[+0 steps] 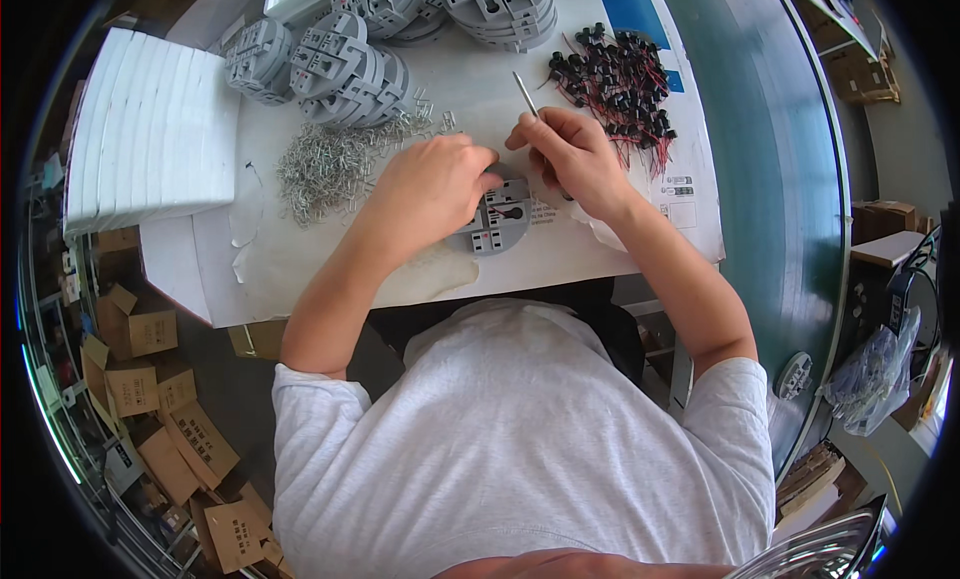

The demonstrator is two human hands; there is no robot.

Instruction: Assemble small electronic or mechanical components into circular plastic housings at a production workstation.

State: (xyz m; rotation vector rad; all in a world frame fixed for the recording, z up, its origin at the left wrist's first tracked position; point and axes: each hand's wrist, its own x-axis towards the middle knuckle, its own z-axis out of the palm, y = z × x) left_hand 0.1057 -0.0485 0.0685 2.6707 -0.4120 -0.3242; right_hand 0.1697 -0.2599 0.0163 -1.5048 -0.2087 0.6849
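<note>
On the paper-covered table in front of me lies a round grey plastic base (497,233) with slots and a small dark part with red wire in it. My left hand (432,187) rests over its left side, fingers curled together at its far edge; whatever they pinch is hidden. Closed around a slim silver metal rod-like tool (525,93), my right hand (580,161) is just right of the base, and the tool points away from me. Its exact kind is unclear. To the left is a heap of small bent wire clips (325,167).
Stacked grey round bases (350,74) stand at the back left, beside white foam sheets (150,134). Black components with red wires (615,84) are piled at the back right. A green glassy surface (770,179) runs along the right; cardboard boxes (190,444) lie on the floor at left.
</note>
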